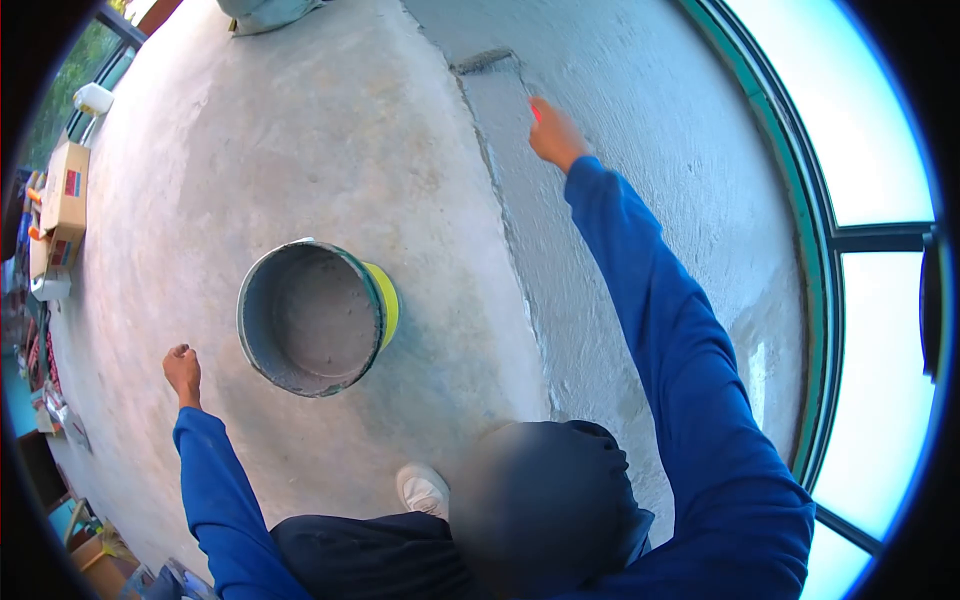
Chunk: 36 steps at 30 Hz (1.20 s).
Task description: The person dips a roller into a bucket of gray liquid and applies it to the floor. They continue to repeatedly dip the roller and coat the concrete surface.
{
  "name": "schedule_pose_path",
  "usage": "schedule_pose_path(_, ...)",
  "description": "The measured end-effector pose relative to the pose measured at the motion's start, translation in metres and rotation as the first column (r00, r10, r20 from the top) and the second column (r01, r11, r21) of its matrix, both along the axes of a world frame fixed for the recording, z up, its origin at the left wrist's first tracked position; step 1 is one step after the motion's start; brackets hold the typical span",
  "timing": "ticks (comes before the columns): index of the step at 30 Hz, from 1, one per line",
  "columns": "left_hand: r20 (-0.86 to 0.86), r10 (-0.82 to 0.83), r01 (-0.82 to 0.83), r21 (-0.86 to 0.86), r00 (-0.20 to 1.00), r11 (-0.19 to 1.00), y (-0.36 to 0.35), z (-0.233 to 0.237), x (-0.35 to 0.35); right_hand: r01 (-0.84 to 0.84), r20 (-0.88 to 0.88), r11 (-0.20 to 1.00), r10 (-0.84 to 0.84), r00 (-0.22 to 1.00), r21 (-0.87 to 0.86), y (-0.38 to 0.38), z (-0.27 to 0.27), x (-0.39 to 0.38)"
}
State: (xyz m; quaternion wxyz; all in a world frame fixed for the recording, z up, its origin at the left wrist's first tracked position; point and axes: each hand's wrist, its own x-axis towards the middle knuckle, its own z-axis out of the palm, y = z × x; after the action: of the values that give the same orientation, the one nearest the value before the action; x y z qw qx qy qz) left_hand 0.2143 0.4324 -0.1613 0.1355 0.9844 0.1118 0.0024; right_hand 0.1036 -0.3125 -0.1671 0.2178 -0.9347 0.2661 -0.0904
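My right hand (557,136) is closed around the red handle of a paint roller (484,61). The grey-coated roller head rests on the wet grey coating (640,130) near its left edge. My left hand (183,374) is held out at the left with its fingers curled in; I see nothing in it. Between the two arms stands a bucket (246,300), dark-rimmed with a yellow-green outer side. Grey slurry (325,320) lies inside it.
Bare concrete floor (330,160) stretches left of the coated strip. Green-framed windows (815,250) run along the right. Cardboard boxes (66,200) and clutter line the left edge. A pale sack (265,14) sits at the top. My shoe (423,490) is below the bucket.
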Motion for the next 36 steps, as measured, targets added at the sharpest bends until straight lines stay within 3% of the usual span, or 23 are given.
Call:
schedule_pose_path(2,-0.009,0.008,-0.008,0.006,1.0,1.0,-0.001,0.0,-0.002,-0.021,0.033,0.997,0.023,0.999,-0.07,0.009,0.0,-0.017)
schedule_pose_path(8,0.002,-0.018,0.018,-0.019,1.0,1.0,-0.012,0.003,0.006,0.1,-0.127,0.994,-0.093,0.988,0.053,0.023,0.012,0.007)
schedule_pose_path(11,0.018,-0.035,0.036,-0.04,0.999,0.999,-0.003,-0.002,0.007,0.011,-0.035,1.0,-0.01,0.999,0.022,0.009,0.004,-0.004)
schedule_pose_path(14,-0.016,-0.005,0.005,-0.016,1.0,1.0,-0.005,0.004,-0.002,0.014,-0.095,1.0,-0.015,0.995,-0.01,0.014,0.019,-0.028)
schedule_pose_path(23,0.027,-0.035,0.036,-0.012,0.999,0.999,-0.013,0.01,0.004,0.115,-0.139,0.993,-0.109,0.984,0.032,0.012,0.015,0.026)
schedule_pose_path(26,0.033,-0.055,0.056,-0.017,0.998,0.998,-0.013,0.01,0.001,0.035,-0.08,0.998,-0.031,0.996,0.05,0.003,0.005,0.019)
schedule_pose_path(29,0.014,-0.036,0.037,-0.007,0.999,0.999,-0.011,0.012,0.003,-0.044,-0.041,0.999,0.043,0.998,-0.024,0.003,0.003,-0.007)
schedule_pose_path(36,0.035,-0.059,0.059,0.011,0.998,0.998,-0.013,0.012,0.006,0.076,-0.091,0.992,-0.085,0.992,-0.097,0.02,0.033,-0.006)
